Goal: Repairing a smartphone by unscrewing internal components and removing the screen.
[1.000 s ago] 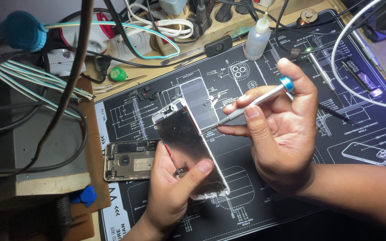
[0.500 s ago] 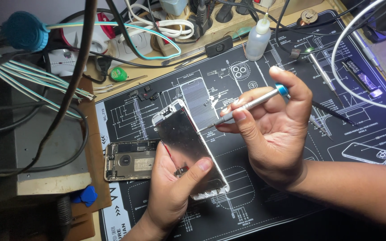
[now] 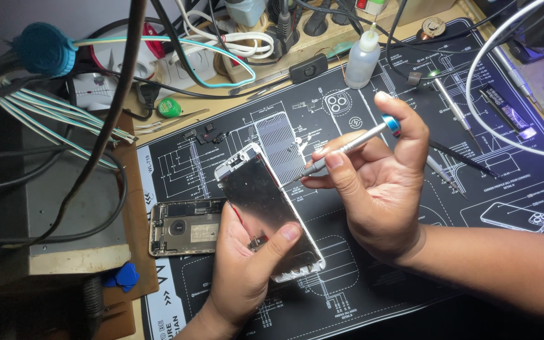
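From the head view we see our left hand [image 3: 247, 267] gripping the phone screen panel [image 3: 269, 208], tilted above the dark repair mat [image 3: 410, 296] on the counter; our right hand [image 3: 379, 182] pinches a slim screwdriver [image 3: 347, 148], tip at the panel's upper edge; the opened phone body [image 3: 187, 226] lies just left of the panel; a small white bottle [image 3: 361, 60] stands well behind.

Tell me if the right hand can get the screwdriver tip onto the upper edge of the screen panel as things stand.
Probably yes. The right hand holds the screwdriver with its tip just beside the upper right edge of the screen panel, which the left hand holds tilted up off the mat. Nothing lies between them.
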